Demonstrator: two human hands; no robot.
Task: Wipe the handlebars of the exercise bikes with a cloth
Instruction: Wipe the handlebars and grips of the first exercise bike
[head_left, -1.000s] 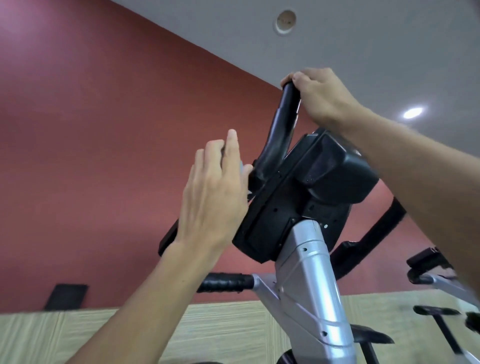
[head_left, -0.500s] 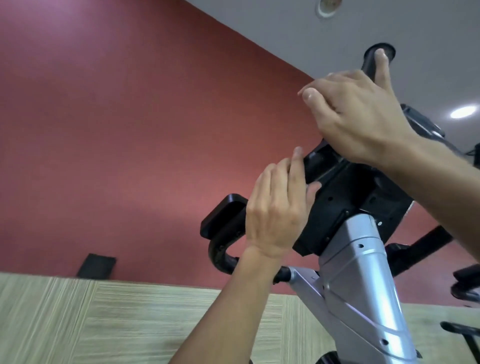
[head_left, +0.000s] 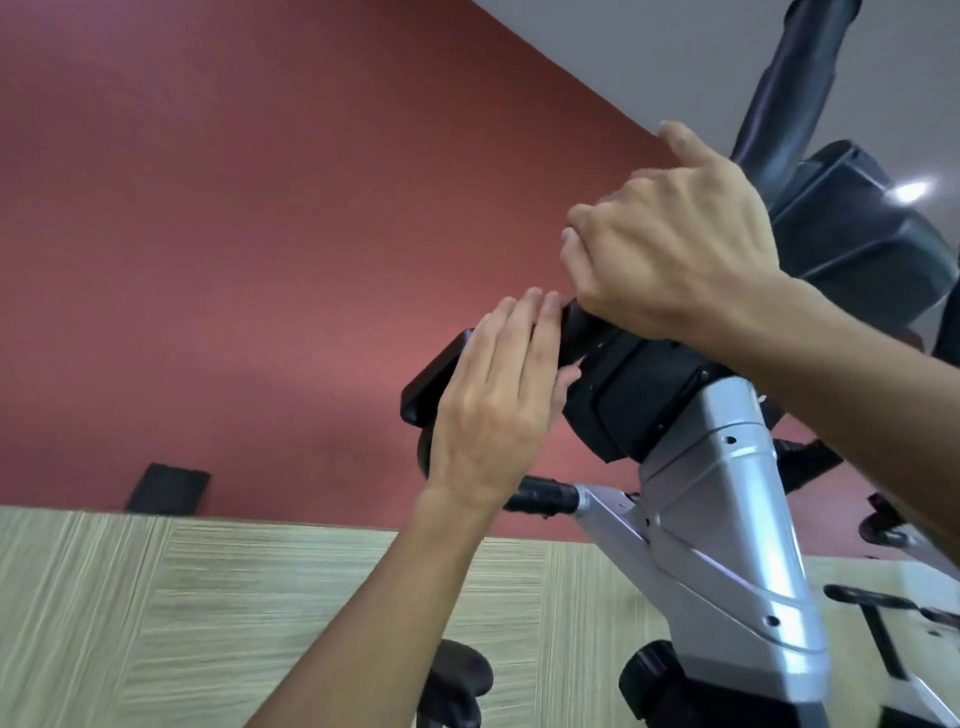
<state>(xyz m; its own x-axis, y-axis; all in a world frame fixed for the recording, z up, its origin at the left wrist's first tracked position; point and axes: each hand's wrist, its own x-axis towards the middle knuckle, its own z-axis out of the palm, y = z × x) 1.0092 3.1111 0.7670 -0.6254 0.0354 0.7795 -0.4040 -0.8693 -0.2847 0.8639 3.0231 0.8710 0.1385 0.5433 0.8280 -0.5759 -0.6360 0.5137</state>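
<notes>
Exercise bike: silver column rising from the wood-grain floor, black console housing on top, red wall behind. Heavy, rigid frame; judged unlikely to shift under wiping pressure.

Handlebars: black, matte. One upright grip runs to the top right corner of the view; a lower left bar juts from the column. Grips look like foam or rubber, so probably slightly grippy, stiff underneath. Best held by wrapping round the tube.

Right hand: fingers curled, thumb out, sitting over the console's upper edge; whether it clamps anything cannot be told.

Left hand: fingers straight and together, pressed flat against the console's left side.

Cloth: none visible; possibly hidden under a hand.
</notes>
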